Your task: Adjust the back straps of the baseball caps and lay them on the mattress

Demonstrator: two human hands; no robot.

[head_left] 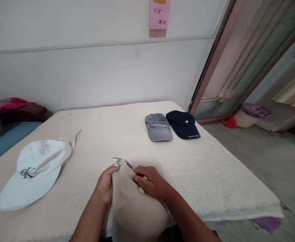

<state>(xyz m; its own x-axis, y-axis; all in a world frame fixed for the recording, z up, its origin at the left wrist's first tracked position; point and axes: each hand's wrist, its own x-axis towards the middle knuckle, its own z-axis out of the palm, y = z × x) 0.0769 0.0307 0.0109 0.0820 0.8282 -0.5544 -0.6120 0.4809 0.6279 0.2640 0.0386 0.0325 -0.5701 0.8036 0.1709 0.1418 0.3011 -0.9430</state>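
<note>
A beige baseball cap (131,208) is held at the near edge of the table, its strap end pointing away from me. My left hand (106,184) grips the cap's left edge, close to the strap and a small buckle. On the other side, my right hand (151,181) pinches the fabric beside the strap, just above the button on the crown. The cap's inside and parts of my fingers are hidden. To the left lies a white cap (40,168) with dark lettering and a loose strap. Farther back are a grey cap (159,127) and a navy cap (182,124), side by side.
A cream cloth (107,131) covers the table. A white wall (99,77) rises behind it, bearing a pink note (159,15). At the right stands a sliding door frame (208,64) above a concrete floor (258,154). Dark red and pink items (24,109) sit at far left.
</note>
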